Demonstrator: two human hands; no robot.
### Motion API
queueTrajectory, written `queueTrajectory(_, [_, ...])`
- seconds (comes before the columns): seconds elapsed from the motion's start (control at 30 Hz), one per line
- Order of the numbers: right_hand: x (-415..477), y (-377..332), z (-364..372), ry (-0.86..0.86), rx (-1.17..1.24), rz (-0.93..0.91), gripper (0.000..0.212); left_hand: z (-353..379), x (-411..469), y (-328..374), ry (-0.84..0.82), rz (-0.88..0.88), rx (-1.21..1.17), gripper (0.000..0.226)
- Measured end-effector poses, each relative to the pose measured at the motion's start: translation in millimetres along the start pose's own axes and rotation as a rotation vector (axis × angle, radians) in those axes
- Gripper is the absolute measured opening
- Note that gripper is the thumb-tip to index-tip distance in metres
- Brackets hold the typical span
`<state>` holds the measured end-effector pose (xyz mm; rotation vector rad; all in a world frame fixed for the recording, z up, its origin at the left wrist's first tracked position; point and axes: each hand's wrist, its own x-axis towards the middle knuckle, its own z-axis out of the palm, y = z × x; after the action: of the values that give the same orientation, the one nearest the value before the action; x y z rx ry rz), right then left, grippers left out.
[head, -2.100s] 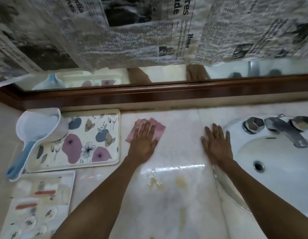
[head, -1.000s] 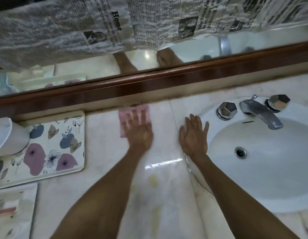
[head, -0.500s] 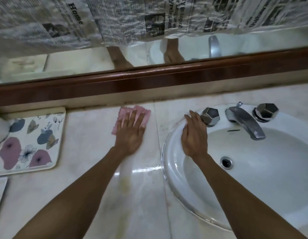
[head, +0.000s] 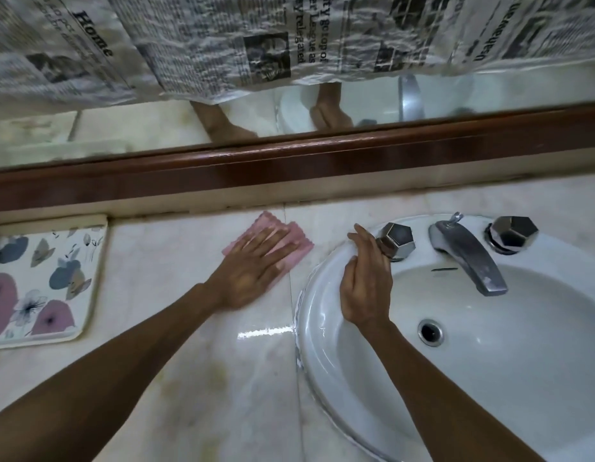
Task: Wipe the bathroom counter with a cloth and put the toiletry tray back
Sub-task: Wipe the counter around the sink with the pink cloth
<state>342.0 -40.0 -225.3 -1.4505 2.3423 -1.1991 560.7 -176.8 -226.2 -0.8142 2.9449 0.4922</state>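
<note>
A pink cloth (head: 297, 240) lies on the pale marble counter (head: 176, 328), close to the back wall and just left of the sink. My left hand (head: 252, 270) presses flat on it with fingers spread, covering most of the cloth. My right hand (head: 366, 281) rests on the white sink's rim (head: 317, 358), holding nothing, its fingertips beside the left tap knob (head: 397, 240). The floral tray (head: 45, 278) sits flat on the counter at the far left, partly cut off by the frame edge.
A metal spout (head: 466, 255) and a right tap knob (head: 513, 233) stand at the back of the basin. A dark wooden mirror frame (head: 289, 165) runs along the wall, with newspaper (head: 222, 45) covering the mirror above. Yellowish stains mark the counter's front.
My left hand has slid the cloth rightward along the back of the counter toward the sink. My right hand has moved off the counter onto the sink rim by the left knob.
</note>
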Motion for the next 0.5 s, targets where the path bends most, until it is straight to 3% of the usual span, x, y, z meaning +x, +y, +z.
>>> queueTrajectory(0.2, [-0.8, 1.1, 0.8, -0.021, -0.007, 0.007, 0.041, 3.8, 84.1, 48.4, 0.004, -0.261, -0.021, 0.056])
queueTrajectory(0.3, [-0.8, 1.0, 1.2, -0.022, -0.023, 0.015, 0.042, 5.7, 68.4, 51.7, -0.022, -0.173, -0.012, 0.055])
queueTrajectory(0.4, [-0.1, -0.4, 1.3, -0.026, -0.023, 0.019, 0.043, 16.5, -1.3, 41.9, -0.027, -0.02, -0.01, 0.053])
queueTrajectory(0.5, [-2.2, 0.7, 0.6, -0.016, -0.033, 0.017, 0.043, 15.4, -41.5, 27.0, -0.081, 0.003, 0.001, 0.05])
